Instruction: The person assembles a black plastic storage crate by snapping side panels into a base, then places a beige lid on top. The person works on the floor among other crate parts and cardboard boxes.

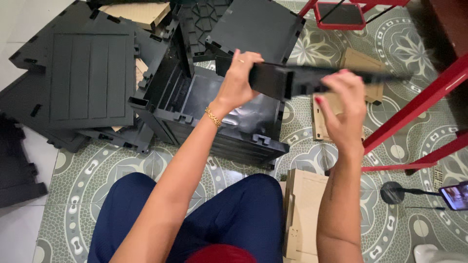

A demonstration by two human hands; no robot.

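Black plastic panel gripped by both the left hand and right hand above the half-built crate, its fingers closed, more panels lying unfitted beside it.

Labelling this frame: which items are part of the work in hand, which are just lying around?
In hand:
left hand and right hand gripping a black panel
part-built black crate below
stacked black panels

Lying about:
cardboard pieces
red metal frame
phone on a stand
patterned floor
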